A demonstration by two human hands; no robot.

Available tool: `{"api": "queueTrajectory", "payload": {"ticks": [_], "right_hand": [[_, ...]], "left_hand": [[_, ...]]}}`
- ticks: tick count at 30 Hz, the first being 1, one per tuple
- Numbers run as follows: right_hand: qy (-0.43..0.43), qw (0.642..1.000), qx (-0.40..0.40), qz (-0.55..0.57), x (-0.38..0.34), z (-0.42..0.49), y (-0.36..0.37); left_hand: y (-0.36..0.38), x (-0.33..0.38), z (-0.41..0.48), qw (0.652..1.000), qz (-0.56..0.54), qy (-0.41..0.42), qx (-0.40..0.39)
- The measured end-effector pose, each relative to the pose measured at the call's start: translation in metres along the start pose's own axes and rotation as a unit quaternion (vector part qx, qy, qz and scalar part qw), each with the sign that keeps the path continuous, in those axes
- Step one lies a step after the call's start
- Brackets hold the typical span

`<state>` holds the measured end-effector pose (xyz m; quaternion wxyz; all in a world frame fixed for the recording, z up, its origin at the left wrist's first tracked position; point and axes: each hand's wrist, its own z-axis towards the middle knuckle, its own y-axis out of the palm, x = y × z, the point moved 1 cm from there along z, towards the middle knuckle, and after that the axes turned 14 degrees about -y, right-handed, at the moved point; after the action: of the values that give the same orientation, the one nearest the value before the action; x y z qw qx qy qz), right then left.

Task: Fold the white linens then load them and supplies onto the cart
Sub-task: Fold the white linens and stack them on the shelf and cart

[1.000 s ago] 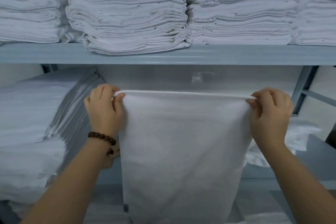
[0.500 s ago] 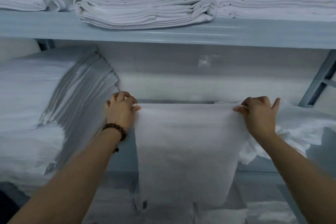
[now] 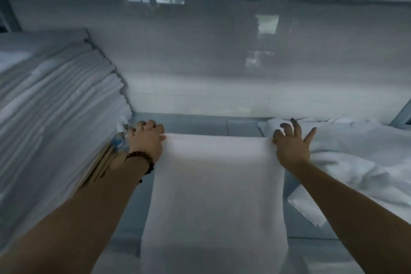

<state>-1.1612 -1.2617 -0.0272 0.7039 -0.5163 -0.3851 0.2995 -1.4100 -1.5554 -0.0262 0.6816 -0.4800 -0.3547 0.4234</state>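
A tall stack [image 3: 55, 107] of folded linens leans at the left, just beside the left forearm. The left hand [image 3: 145, 140] curls its fingers round the far left corner of the linen [image 3: 213, 196]. The linen lies flat on the shelf [image 3: 200, 122], its near end running past the front edge. The right hand [image 3: 291, 142] sits at the far right corner, fingers splayed; whether its thumb pinches the cloth I cannot tell. Just beside it lies a crumpled pile [image 3: 355, 151].

If both corners are let go, the overhang's weight may drag the linen off. The left arm could nudge the leaning stack. An edge of the pile might get caught in the fold.
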Motion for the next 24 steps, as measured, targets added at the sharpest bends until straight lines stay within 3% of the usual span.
{"api": "queueTrajectory", "payload": {"ticks": [14, 20, 24], "right_hand": [[-0.051, 0.987, -0.092, -0.119, -0.027, 0.065, 0.165], [-0.033, 0.992, -0.070, -0.096, -0.038, 0.046, 0.151], [-0.123, 0.992, 0.002, 0.021, -0.075, -0.014, 0.136]], "left_hand": [[0.170, 0.029, 0.032, 0.986, 0.163, 0.032, -0.026], [0.160, 0.053, 0.002, 0.997, 0.052, 0.033, -0.052], [0.158, 0.067, -0.066, 0.976, -0.019, 0.121, -0.182]]}}
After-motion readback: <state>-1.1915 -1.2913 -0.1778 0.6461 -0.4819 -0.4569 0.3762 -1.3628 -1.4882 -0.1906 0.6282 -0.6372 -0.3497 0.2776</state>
